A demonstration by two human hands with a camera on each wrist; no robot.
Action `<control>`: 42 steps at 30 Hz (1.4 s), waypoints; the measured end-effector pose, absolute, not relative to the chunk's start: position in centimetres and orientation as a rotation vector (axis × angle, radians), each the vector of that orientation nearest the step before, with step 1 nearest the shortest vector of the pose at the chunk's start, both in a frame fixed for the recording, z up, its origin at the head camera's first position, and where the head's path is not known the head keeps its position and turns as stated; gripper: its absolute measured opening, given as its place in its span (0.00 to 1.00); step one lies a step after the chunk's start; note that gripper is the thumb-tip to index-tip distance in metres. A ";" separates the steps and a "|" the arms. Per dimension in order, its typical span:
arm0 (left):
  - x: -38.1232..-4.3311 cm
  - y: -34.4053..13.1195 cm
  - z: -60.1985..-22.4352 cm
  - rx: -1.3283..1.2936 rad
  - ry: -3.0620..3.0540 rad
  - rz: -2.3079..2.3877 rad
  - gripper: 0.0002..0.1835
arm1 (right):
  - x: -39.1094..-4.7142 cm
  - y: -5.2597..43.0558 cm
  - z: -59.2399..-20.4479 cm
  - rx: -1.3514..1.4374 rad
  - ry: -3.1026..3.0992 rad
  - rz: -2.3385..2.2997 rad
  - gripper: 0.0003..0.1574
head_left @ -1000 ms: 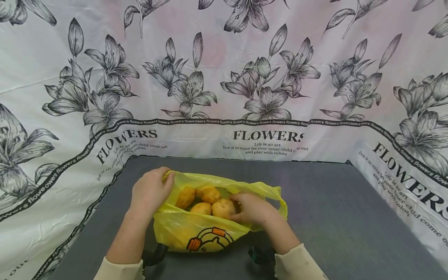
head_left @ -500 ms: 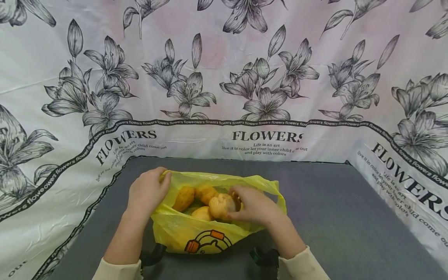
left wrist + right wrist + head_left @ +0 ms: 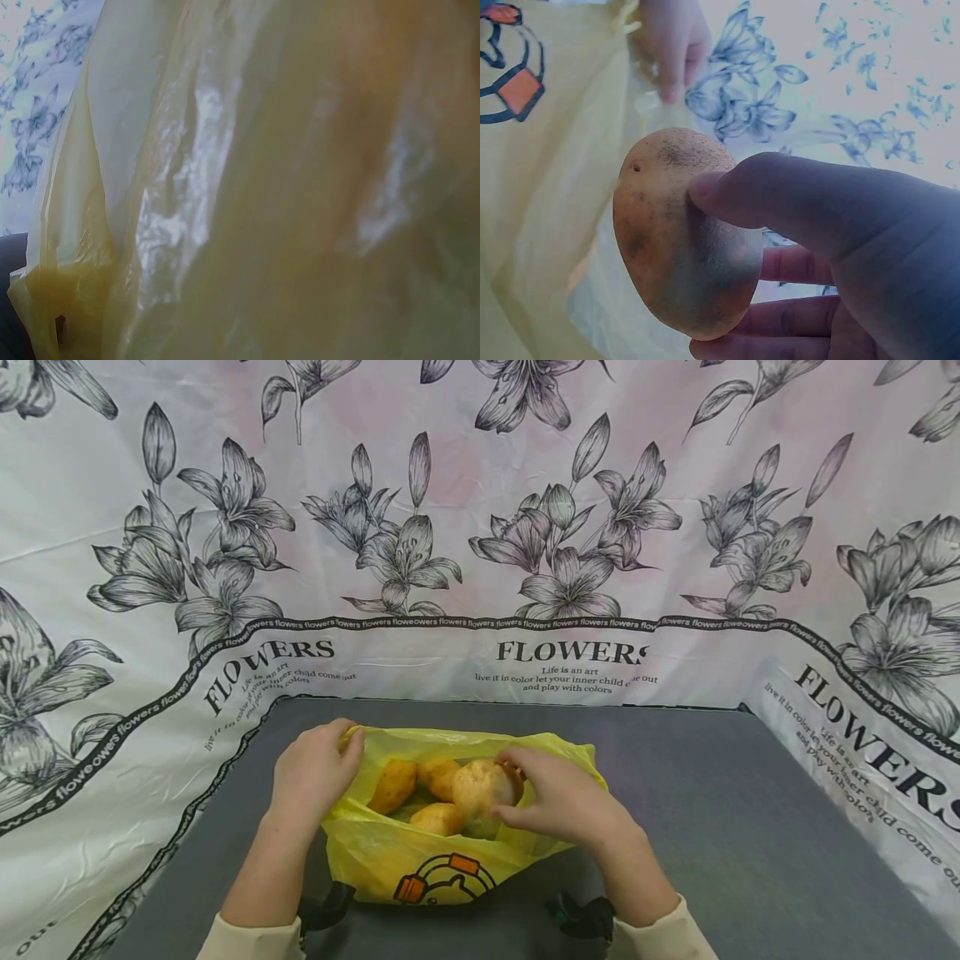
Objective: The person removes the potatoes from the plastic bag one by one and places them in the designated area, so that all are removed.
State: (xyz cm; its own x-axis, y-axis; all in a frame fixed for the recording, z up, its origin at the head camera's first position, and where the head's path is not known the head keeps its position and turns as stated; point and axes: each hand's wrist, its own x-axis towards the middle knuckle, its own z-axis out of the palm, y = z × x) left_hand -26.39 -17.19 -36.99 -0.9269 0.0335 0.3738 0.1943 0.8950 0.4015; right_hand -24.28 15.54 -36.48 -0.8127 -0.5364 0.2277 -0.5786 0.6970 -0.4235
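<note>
A yellow plastic bag (image 3: 397, 860) with a cartoon print lies open on the dark table. My left hand (image 3: 315, 772) pinches the bag's rim at its left end; in the left wrist view the crinkled bag (image 3: 187, 187) fills nearly everything and hides that hand. My right hand (image 3: 562, 797) grips a potato (image 3: 480, 787) over the bag's mouth, thumb on one side and fingers on the other. Close up in the right wrist view, this potato (image 3: 679, 232) is oval with dark specks. Several other potatoes (image 3: 438, 818) lie inside the bag.
The dark grey table (image 3: 750, 827) extends to both sides of the bag. White floral sheeting (image 3: 562, 568) hangs behind it and along the sides. Black wrist mounts (image 3: 581, 914) sit below the forearms.
My right hand has lifted one potato up from among the others and drawn it slightly to the right. The left hand keeps its hold on the bag's rim, shifting slightly left.
</note>
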 end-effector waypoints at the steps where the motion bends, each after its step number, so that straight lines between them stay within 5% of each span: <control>1: -26.4 -17.2 -37.0 -0.167 -2.703 -0.625 0.19 | -24.2 15.6 -36.4 0.928 -2.806 0.736 0.32; 42: -26.4 -17.2 -36.9 -0.148 -2.736 -0.611 0.20 | -21.5 18.7 -32.8 0.871 -2.565 0.761 0.35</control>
State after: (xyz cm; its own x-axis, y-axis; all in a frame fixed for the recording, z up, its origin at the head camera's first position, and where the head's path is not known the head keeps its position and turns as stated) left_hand -26.37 -17.17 -36.86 -0.9392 0.0285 0.3420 0.1712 0.9026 0.3949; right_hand -21.51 18.70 -32.82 -0.7601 -0.4621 0.4569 -0.6365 0.6711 -0.3801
